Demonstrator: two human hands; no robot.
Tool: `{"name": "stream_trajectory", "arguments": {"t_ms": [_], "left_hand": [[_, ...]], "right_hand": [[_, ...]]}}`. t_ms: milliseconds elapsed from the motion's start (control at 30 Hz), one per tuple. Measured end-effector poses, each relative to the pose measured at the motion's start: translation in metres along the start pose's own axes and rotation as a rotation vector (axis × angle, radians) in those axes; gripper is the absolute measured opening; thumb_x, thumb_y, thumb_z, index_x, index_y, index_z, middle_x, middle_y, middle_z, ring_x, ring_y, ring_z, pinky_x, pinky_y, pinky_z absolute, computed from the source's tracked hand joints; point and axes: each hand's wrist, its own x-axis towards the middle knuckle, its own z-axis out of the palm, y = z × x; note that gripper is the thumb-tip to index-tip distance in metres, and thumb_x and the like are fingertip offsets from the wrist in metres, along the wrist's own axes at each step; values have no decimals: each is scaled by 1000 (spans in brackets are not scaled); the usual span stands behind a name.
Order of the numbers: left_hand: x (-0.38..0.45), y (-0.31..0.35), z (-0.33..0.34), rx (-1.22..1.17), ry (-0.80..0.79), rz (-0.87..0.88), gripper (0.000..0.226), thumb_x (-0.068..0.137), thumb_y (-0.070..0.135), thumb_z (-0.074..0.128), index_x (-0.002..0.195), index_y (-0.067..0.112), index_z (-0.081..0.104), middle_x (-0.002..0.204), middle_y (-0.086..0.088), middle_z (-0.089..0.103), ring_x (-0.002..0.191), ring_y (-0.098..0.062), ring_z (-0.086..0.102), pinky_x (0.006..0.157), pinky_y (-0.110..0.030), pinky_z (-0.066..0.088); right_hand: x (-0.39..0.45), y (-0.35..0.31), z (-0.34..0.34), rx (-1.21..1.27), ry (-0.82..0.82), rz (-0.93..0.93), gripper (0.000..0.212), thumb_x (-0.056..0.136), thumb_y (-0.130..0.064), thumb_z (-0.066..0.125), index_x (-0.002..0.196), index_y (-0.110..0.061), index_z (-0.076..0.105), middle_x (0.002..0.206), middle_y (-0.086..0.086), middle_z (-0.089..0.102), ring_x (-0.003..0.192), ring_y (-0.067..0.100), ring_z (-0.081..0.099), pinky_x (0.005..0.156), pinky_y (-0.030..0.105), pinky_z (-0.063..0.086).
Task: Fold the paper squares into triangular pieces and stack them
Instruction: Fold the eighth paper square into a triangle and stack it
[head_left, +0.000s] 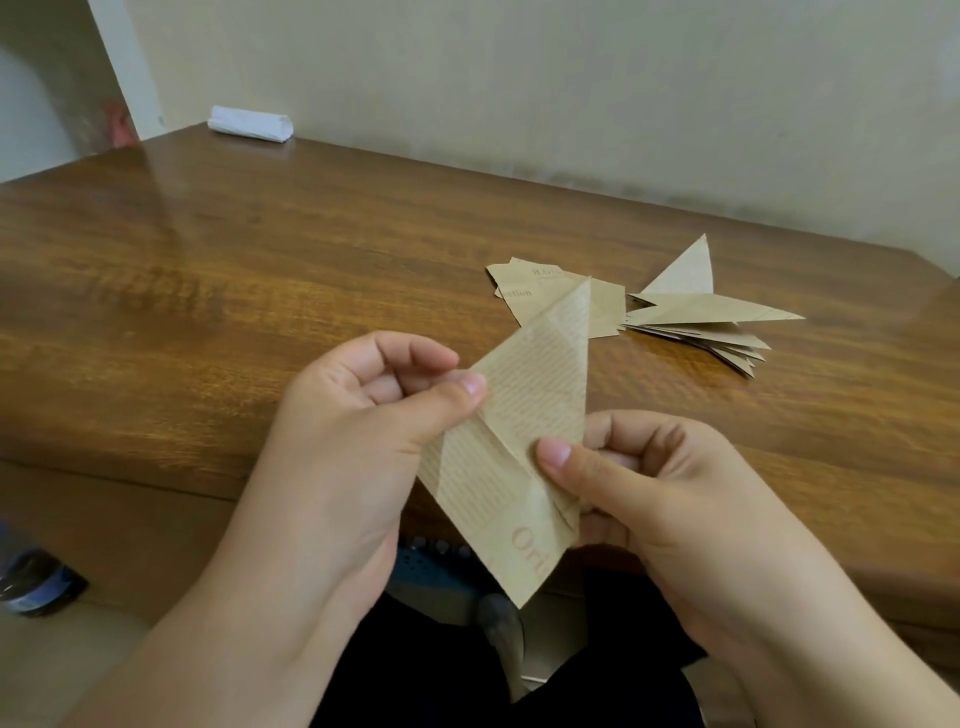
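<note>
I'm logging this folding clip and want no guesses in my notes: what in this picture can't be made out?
Head view only:
- Paper in hand: its folds where the left hand and right hand pinch it are covered by thumbs and fingers.
- Unfolded squares: count unclear, partly behind the held paper.
- Stack of folded triangles: layers too thin to count.
- Print on the papers: mostly too small.
- White object at the table's far corner: too blurred to identify.

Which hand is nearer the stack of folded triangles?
Right. The right hand sits below-left of the stack of folded triangles; the left hand is farther left, across the held paper.
</note>
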Motion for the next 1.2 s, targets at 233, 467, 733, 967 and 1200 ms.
{"name": "stream_trajectory", "arguments": {"t_ms": [233,467,733,967,1200], "left_hand": [[4,1,-3,-17,50,-14,20,65,2,69,69,18,57,59,3,65,55,-8,64,46,-18,46],[2,-5,-2,-19,109,-23,23,64,0,71,68,17,56,66,-5,67,60,-15,65,54,-26,48],[0,-9,1,69,30,-12,24,71,-2,71,66,17,58,57,2,63,55,-11,61,51,-24,44],[-1,-7,0,87,17,-23,23,73,-2,70,68,16,57,61,-1,64,57,-14,63,48,-23,47],[14,-13,-5,211,110,8,24,77,0,70,69,18,57,58,3,63,61,-17,64,55,-29,44]], "right_hand": [[-3,-3,-4,-94,19,11,15,64,-24,69,64,-10,72,64,13,71,50,10,61,48,16,49],[-4,-1,-4,-381,127,-61,13,81,-23,68,71,-15,67,58,0,69,49,2,58,51,14,48],[9,-8,-9,-295,146,-114,28,71,-45,62,84,-23,72,73,-4,73,63,2,66,63,21,50],[27,-10,-11,-205,145,-195,20,81,-22,66,71,-5,66,68,6,73,56,12,68,47,18,48],[16,8,-27,-761,294,-624,24,87,-29,62,110,-33,61,94,-13,65,90,6,62,78,16,48]]}}
